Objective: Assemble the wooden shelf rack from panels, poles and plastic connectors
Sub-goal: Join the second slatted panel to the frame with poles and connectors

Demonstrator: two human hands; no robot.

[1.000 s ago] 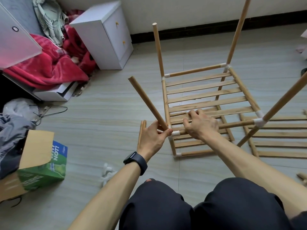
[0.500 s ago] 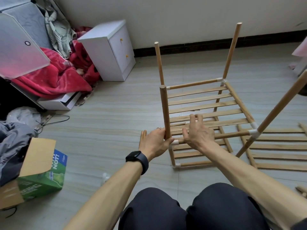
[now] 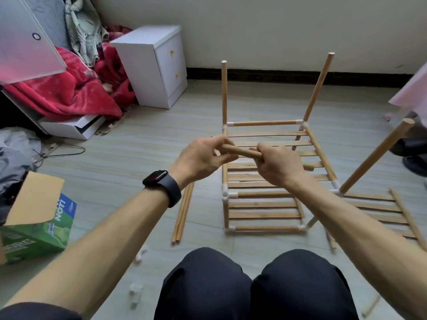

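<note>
I hold a loose wooden pole [image 3: 240, 151] nearly level above the rack, my left hand [image 3: 203, 156] pinching its left end and my right hand [image 3: 278, 166] gripping its middle. Its far end pokes out beyond my right hand. Below lies the slatted wooden panel [image 3: 265, 135] with white plastic connectors at its corners. Upright poles stand at the far left [image 3: 224, 91], far right [image 3: 318, 87] and near right [image 3: 374, 155] corners. The near-left connector [image 3: 227, 195] holds no upright pole.
Two spare poles [image 3: 182, 213] lie on the floor left of the rack. Another slatted panel [image 3: 381, 209] lies to the right. Loose white connectors [image 3: 136, 294] sit near my knees. A white nightstand [image 3: 157, 65], red blanket [image 3: 62, 95] and green box [image 3: 39, 229] crowd the left.
The pole that stood at the rack's near-left corner in my left hand has come up and now lies nearly level between both hands. My right hand left the panel and took the pole.
</note>
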